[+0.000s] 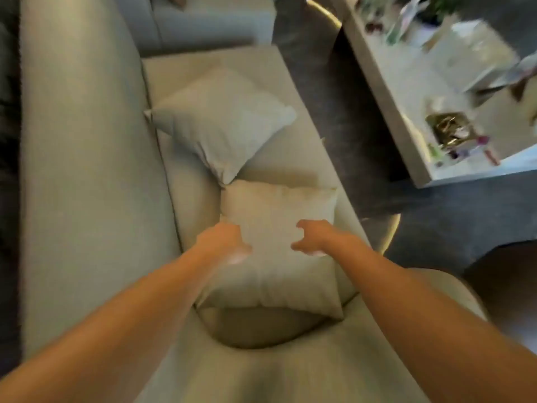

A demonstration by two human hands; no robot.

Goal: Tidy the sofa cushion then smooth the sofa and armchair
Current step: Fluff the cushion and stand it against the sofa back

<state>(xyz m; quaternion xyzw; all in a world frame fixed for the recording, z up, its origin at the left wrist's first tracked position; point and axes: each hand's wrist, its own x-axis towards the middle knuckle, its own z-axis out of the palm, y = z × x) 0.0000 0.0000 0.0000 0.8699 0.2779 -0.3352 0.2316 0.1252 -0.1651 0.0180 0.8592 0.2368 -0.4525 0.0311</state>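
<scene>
A pale beige cushion [276, 228] lies flat on the seat of the grey-green sofa [87, 170], its near edge lifted over a shadowed hollow. My left hand [225, 239] hovers over its left part and my right hand [312, 237] over its right part, both with fingers curled apart; whether they touch the fabric is blurred. A second, greyer cushion [223, 120] lies skewed like a diamond farther along the seat, one corner touching the beige one.
A low white coffee table [406, 91] with plants, papers and small items stands to the right across a strip of dark floor [334, 91]. Another grey seat [212, 21] adjoins the sofa's far end. A rounded upholstered edge [447, 286] sits at right.
</scene>
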